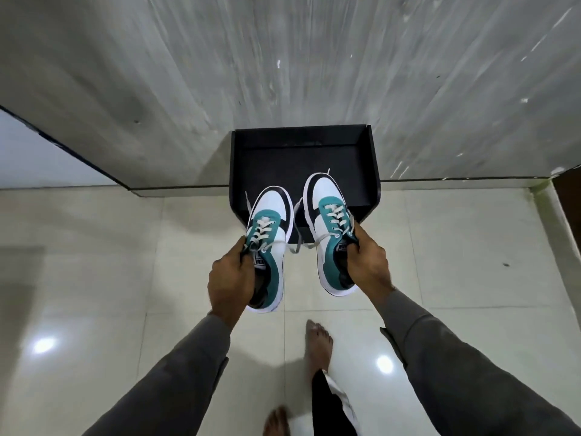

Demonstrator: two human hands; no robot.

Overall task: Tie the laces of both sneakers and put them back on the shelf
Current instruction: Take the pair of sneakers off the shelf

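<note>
Two bare feet sit at the bottom of the view on the tiled floor (pixel 94 247): one foot (pixel 318 344) forward near centre, the second foot (pixel 276 421) lower and blurred at the frame edge. Two grey sleeves run up from the lower corners, left sleeve (pixel 176 372) and right sleeve (pixel 446 357).

Hands, count 2, both occupied. Left hand (pixel 231 278) is closed around the collar and tongue area of the left sneaker (pixel 268 247), fingers curled into the opening. Right hand (pixel 367 262) grips the right sneaker (pixel 330 234) the same way, at its outer collar edge.

Sneakers, count 2: white, teal and black, white soles, toes pointing away from the camera. Both are held in the air, side by side, apart from each other. Laces (pixel 298 245) look loose; loose ends hang in the gap between the shoes, and one end sticks up beside each toe. No finished bow can be made out on either shoe.

Shelf (pixel 301 158), count 1: black, open-topped, low, standing against the grey streaked wall (pixel 283 58). The right sneaker's toe overlaps the shelf's front edge in view; the left sneaker's toe sits just at its lower left corner. Neither shoe rests on it.

Two bright light reflections show on the floor tiles.
</note>
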